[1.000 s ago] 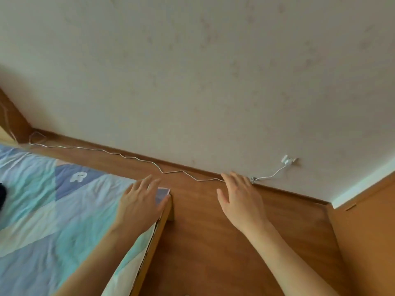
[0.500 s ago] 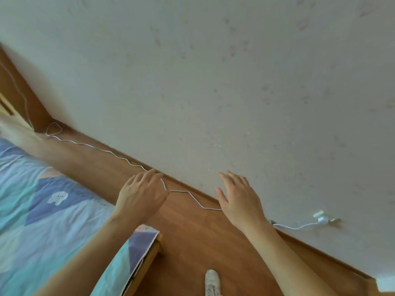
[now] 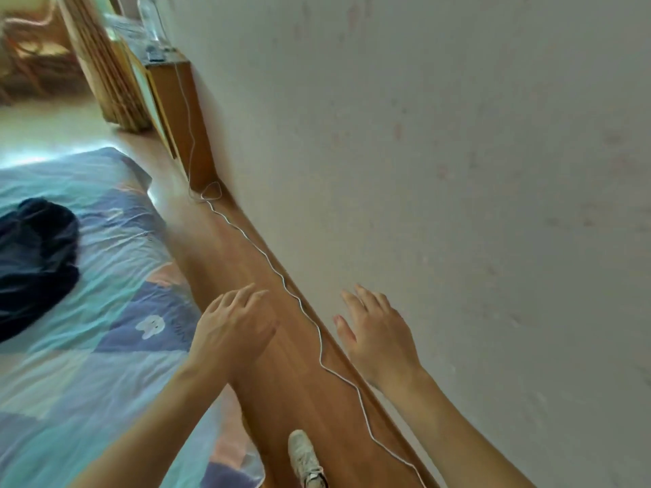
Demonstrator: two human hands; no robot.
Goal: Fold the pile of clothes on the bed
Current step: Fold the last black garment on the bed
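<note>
My left hand (image 3: 232, 329) hung loosely open with fingers a little curled, holding nothing, over the right edge of the bed (image 3: 70, 346). My right hand (image 3: 373, 332) was spread flat and empty near the wall (image 3: 458, 170), above the white cable (image 3: 317, 332) on the wooden floor (image 3: 299, 389). The dark clothes (image 3: 31, 255) lay bunched at the bed's left edge, well apart from both hands
</note>
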